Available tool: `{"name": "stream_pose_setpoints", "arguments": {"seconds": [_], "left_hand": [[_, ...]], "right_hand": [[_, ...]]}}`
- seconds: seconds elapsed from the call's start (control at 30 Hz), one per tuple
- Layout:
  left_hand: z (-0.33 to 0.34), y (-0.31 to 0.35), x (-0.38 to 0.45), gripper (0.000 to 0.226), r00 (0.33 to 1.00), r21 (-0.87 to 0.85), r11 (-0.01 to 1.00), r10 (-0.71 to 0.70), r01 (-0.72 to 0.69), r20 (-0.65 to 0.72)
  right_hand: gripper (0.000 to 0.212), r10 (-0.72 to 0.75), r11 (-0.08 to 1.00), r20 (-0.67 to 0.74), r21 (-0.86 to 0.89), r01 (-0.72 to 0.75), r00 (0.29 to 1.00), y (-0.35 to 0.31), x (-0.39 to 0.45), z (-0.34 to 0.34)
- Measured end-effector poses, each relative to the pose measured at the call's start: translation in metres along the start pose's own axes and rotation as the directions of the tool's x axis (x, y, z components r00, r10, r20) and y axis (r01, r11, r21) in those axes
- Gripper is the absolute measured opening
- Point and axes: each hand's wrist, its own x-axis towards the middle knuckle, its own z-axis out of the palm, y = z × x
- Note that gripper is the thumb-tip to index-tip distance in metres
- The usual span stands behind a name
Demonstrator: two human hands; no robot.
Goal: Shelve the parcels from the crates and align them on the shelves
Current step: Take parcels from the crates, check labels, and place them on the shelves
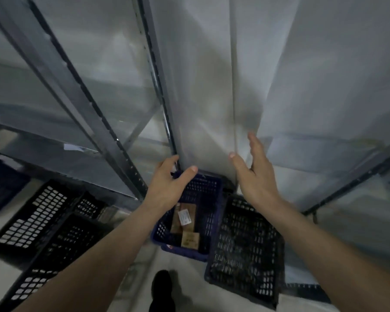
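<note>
A blue crate (208,224) stands on the floor at the foot of the metal shelving. Two brown cardboard parcels lie in it: a longer parcel with a white label (184,218) and a smaller parcel (190,239). My left hand (167,185) hovers above the crate's far left corner, fingers loosely spread, holding nothing. My right hand (252,174) is raised to the right of it, fingers straight, palm facing left, also empty. The view is blurred.
A dark shelf upright (113,136) and a second upright (158,86) rise at left and centre. Black crates (38,221) lie on the floor at left, another black crate (245,248) at right. A dark shoe (161,289) shows at the bottom.
</note>
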Motion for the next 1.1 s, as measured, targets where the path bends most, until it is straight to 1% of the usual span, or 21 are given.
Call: {"name": "stream_pose_setpoints", "arguments": {"seconds": [0.1,0.2,0.27,0.33,0.43,0.5,0.57,0.6,0.67,0.77,0.87,0.9,0.97,1.03,1.07,1.1], "left_hand": [[-0.001,-0.044,0.054,0.066,0.993,-0.004,0.999,-0.054,0.054,0.106],[0.004,-0.09,0.097,0.066,0.973,0.021,0.991,-0.135,0.134,0.189],[0.012,-0.124,0.119,0.061,0.955,0.03,0.98,-0.197,0.195,0.222],[0.025,-0.158,0.135,0.043,0.934,0.011,0.966,-0.251,0.257,0.256],[0.05,-0.215,0.153,0.01,0.908,-0.017,0.944,-0.312,0.33,0.281],[0.07,-0.253,0.162,0.007,0.881,-0.011,0.922,-0.365,0.386,0.302],[0.095,-0.289,0.171,0.03,0.854,0.012,0.903,-0.411,0.43,0.319],[0.109,-0.309,0.176,0.037,0.84,0.047,0.896,-0.432,0.442,0.328],[0.134,-0.344,0.184,0.037,0.834,0.099,0.895,-0.442,0.435,0.33],[0.171,-0.395,0.196,0.046,0.81,0.103,0.878,-0.472,0.467,0.347],[0.205,-0.446,0.207,0.028,0.775,0.09,0.847,-0.517,0.524,0.363],[0.215,-0.461,0.21,0.027,0.771,0.082,0.841,-0.525,0.534,0.36],[0.234,-0.491,0.213,0.037,0.749,0.088,0.823,-0.55,0.562,0.368],[0.249,-0.518,0.212,0.052,0.71,0.128,0.801,-0.581,0.584,0.398],[0.255,-0.529,0.211,0.061,0.679,0.169,0.78,-0.611,0.602,0.407],[0.26,-0.538,0.21,0.065,0.645,0.203,0.755,-0.644,0.624,0.412]], "right_hand": [[0.071,0.12,0.993,-0.031,-0.013,-0.12,0.992,0.029,0.017,0.049],[0.072,0.246,0.969,-0.024,0.026,-0.246,0.969,0.065,0.03,0.103],[0.07,0.326,0.944,-0.02,0.053,-0.325,0.945,0.097,0.036,0.136],[0.067,0.412,0.909,-0.006,0.075,-0.41,0.911,0.13,0.038,0.163],[0.065,0.494,0.868,0.033,0.025,-0.495,0.869,0.184,0.04,0.196],[0.065,0.54,0.842,0.052,-0.023,-0.539,0.84,0.225,0.044,0.218],[0.066,0.577,0.816,0.064,-0.063,-0.574,0.814,0.267,0.047,0.238],[0.066,0.595,0.803,0.07,-0.081,-0.59,0.8,0.289,0.049,0.248],[0.067,0.635,0.772,0.089,-0.108,-0.626,0.767,0.329,0.05,0.268],[0.068,0.666,0.745,0.143,-0.165,-0.646,0.732,0.387,0.047,0.298],[0.068,0.69,0.723,0.175,-0.204,-0.66,0.702,0.438,0.041,0.324],[0.069,0.706,0.708,0.182,-0.211,-0.674,0.684,0.454,0.038,0.332],[0.071,0.741,0.671,0.208,-0.218,-0.709,0.638,0.48,0.033,0.345],[0.072,0.777,0.627,0.231,-0.207,-0.751,0.585,0.504,0.028,0.356],[0.07,0.795,0.601,0.245,-0.195,-0.775,0.555,0.513,0.026,0.359],[0.068,0.811,0.574,0.262,-0.182,-0.798,0.523,0.521,0.023,0.363]]}}
